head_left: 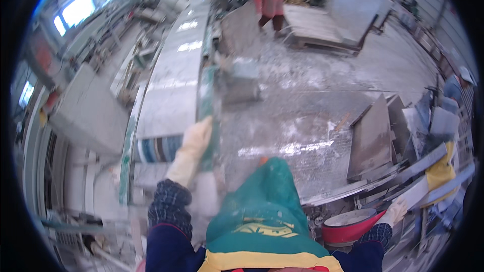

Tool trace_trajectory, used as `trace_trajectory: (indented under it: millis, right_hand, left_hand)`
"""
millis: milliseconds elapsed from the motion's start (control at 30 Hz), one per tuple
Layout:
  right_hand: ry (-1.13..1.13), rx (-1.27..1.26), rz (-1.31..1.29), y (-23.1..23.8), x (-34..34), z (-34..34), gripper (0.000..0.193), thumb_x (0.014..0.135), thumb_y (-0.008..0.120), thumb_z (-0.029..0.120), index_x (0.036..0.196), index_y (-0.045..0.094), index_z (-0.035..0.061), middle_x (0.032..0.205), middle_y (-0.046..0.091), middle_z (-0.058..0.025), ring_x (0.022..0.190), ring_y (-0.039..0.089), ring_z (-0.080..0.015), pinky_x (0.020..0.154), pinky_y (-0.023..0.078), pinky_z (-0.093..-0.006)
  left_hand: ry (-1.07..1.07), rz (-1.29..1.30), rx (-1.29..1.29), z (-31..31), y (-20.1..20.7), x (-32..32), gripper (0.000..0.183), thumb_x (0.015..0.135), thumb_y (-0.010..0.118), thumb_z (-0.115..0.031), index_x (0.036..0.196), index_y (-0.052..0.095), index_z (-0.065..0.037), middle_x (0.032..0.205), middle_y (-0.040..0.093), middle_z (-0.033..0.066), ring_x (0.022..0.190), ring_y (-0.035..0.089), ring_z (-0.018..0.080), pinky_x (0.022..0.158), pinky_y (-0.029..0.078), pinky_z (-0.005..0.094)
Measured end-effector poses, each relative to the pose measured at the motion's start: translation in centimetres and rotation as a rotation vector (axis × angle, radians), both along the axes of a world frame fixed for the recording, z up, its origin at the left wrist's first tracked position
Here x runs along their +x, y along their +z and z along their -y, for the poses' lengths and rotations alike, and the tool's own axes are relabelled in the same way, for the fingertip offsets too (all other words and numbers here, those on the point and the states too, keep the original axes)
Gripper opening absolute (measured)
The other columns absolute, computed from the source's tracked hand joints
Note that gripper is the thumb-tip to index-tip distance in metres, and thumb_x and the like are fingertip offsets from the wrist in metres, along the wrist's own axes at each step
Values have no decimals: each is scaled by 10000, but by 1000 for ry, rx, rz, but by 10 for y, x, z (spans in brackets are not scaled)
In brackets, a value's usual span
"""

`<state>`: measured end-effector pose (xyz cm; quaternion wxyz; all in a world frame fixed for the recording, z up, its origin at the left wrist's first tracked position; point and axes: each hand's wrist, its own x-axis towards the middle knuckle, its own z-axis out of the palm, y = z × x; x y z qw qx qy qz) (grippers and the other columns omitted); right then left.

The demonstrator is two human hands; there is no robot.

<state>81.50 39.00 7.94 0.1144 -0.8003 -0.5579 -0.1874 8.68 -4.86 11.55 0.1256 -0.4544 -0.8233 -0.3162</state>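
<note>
My left hand (pixel 196 138), in a pale glove, is at the near right corner of a long light-grey slab (pixel 169 103) on a roller conveyor. Its fingers look curled at the slab's edge, beside the green side rail (pixel 207 90); what is inside the fingers is hidden. Below the slab's near end, a blue banded roller (pixel 160 149) shows. Out to the right, my gloved right hand (pixel 395 212) has its fingers extended by the near end of a pale stone strip (pixel 416 194). Just left of that hand stands a red basin (pixel 348 229) with pale contents.
Dark-faced slabs (pixel 371 138) lean at the right, near a yellow cloth (pixel 439 176). A large pale block (pixel 91 108) stands left of the conveyor. Wet floor (pixel 287 121) lies ahead. One person (pixel 274 2) is by a slab-laden pallet (pixel 320 27); another (pixel 456 88) is far right.
</note>
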Motion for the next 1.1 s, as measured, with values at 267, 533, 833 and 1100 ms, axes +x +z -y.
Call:
trace_trajectory:
  millis: [267, 533, 833, 1100]
  right_hand:
    - [-77, -134, -40, 23, -32, 27, 616, 984, 392, 521, 1427, 491, 105, 1479, 471, -101, 1376, 402, -285, 1115, 321, -488]
    - [-21, -40, -156, 21, -45, 39, 549, 964, 473, 458, 1388, 537, 116, 1467, 479, -127, 1406, 371, -289, 1161, 256, -515]
    - [-15, -33, -128, 15, -45, 43, 541, 970, 472, 460, 1397, 532, 133, 1472, 479, -140, 1384, 401, -324, 1164, 257, -498]
    - [32, 35, -124, 3, -41, 47, 529, 971, 472, 454, 1383, 542, 131, 1438, 508, -149, 1353, 429, -337, 1135, 288, -494]
  left_hand:
    - [-19, -89, -43, -52, -52, -14, 496, 889, 595, -185, 1340, 516, 3, 1289, 568, 235, 1258, 487, 412, 1111, 335, 478]
    - [-62, -54, -266, -49, -65, -29, 578, 866, 586, -193, 1403, 456, -23, 1362, 527, 196, 1318, 442, 372, 1170, 232, 514]
    - [-88, -110, -180, -49, -78, -34, 410, 854, 575, -139, 1238, 615, -2, 1200, 660, 182, 1281, 495, 405, 1156, 259, 528]
    - [-63, -123, -185, -52, -76, -34, 344, 849, 558, -125, 1170, 653, -46, 1147, 666, 208, 1254, 510, 411, 1148, 283, 523]
